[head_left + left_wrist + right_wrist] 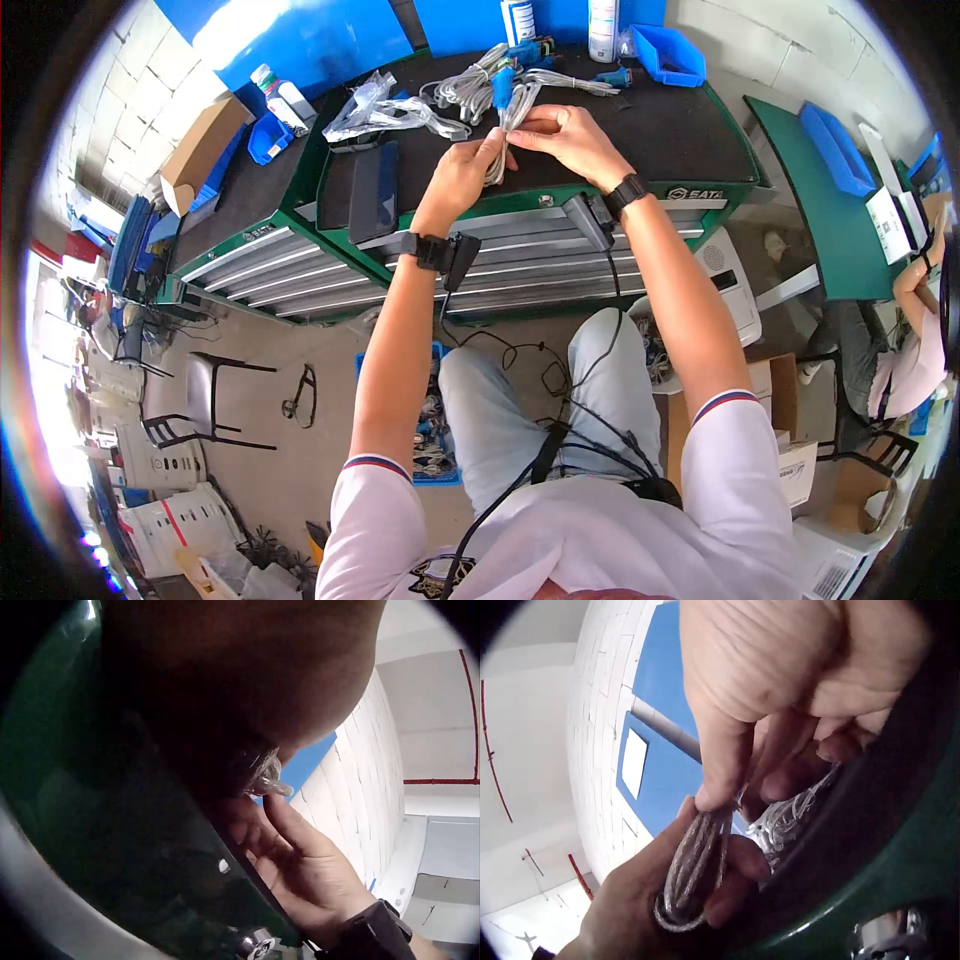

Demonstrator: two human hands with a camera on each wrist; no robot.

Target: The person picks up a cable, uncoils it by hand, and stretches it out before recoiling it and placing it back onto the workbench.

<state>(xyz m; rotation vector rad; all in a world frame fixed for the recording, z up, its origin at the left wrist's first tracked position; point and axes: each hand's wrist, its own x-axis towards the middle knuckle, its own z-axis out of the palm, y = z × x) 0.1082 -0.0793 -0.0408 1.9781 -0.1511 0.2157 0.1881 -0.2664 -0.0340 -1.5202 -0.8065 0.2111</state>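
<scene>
A looped bundle of grey braided cable (686,874) is between my two hands, over the front of the dark mat (665,140). My left hand (463,180) grips the bundle, its thumb along one side. At the upper part of the loops, my right hand (578,145) pinches with thumb and fingertips. A blue connector (503,88) points away from me at the bundle's far end. In the left wrist view, my left hand (255,667) is dark and hides most of the cable.
More bundled cables (470,88) lie behind my hands. Clear plastic bags (375,112) and a dark phone-like slab (374,192) are to the left. A blue bin (668,56) stands at the back right, beside a spray can (603,30). Another person (915,350) sits at right.
</scene>
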